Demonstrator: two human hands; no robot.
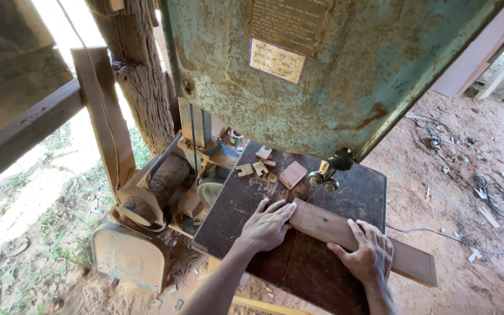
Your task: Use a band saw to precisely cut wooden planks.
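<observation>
A long reddish-brown wooden plank point(345, 236) is laid across the dark metal saw table point(234, 204), overhanging its right edge. The left hand point(266, 224) is pressed flat, fingers spread, on the plank's far end. The right hand point(368, 254) is spread flat at mid-length.

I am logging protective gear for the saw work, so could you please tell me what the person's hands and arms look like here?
Both hands are bare: no gloves on the left hand or the right hand. The forearms are uncovered as far as they show, with no sleeves in view. No watch, ring or wristband is visible on either.
</observation>
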